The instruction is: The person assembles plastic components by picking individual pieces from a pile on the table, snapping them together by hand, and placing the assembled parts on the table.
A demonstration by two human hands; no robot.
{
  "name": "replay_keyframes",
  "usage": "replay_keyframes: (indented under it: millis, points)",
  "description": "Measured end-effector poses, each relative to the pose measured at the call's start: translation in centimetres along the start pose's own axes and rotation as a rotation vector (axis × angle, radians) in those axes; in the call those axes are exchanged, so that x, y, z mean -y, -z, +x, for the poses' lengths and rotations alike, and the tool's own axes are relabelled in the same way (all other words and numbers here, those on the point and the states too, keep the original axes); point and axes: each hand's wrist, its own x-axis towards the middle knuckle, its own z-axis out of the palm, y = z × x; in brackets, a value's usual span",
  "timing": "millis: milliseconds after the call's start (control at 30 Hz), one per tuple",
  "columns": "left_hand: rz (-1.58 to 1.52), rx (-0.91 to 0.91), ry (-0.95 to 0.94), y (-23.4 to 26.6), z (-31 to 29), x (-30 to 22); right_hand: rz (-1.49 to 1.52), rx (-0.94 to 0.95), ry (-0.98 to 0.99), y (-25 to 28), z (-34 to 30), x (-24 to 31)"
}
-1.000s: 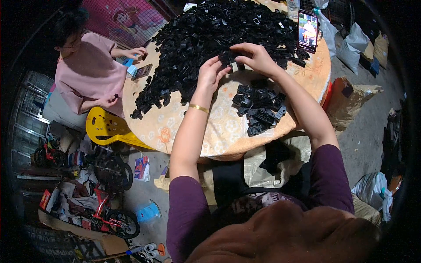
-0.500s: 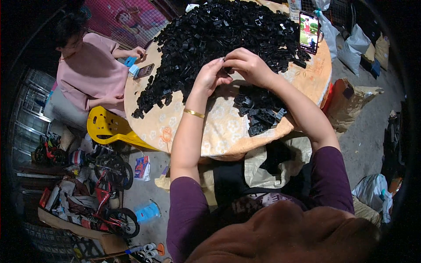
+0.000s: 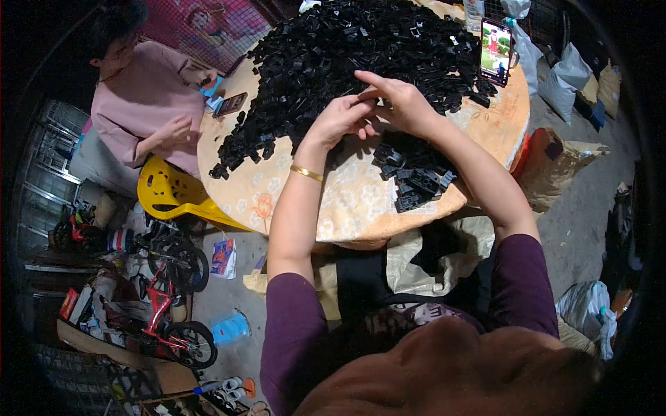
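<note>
- Light falls hardest on the table right here, leaving the peach tablecloth (image 3: 347,215) bright and warm.
- The heaped black pieces (image 3: 333,55) swallow most of it, throwing back only scattered pale glints.
- A soft shadow pools on the cloth below the left hand (image 3: 340,123) and right hand (image 3: 404,104); what lies between their fingers is too dark to make out.
- The phone screen (image 3: 494,52) glows, vivid against the gloom behind.
- Grey floor (image 3: 579,215) looks dimmer, sinking into black toward the round rim.
- Metal bars (image 3: 45,184) bow near the left edge.
</note>
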Motion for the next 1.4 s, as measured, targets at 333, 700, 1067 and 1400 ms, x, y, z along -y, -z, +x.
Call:
replay_keyframes:
  millis: [333,700,1067,1400]
  points:
    - [0.581,0.138,-0.150,-2.6,0.0,0.7,-0.152,0.051,-0.585,5.7,-0.3,-5.3]
    - [0.708,-0.413,-0.191,-0.3,5.2,4.3,-0.581,0.574,-0.523,1.2,-1.4,-4.7]
    - [1.342,-0.545,-0.258,-1.7,8.9,5.2,-0.347,0.195,-0.454,2.7,-1.5,-6.6]
    - [0.791,-0.501,-0.175,-2.2,1.8,2.5,0.707,-0.088,-0.595,1.4,0.1,-3.3]
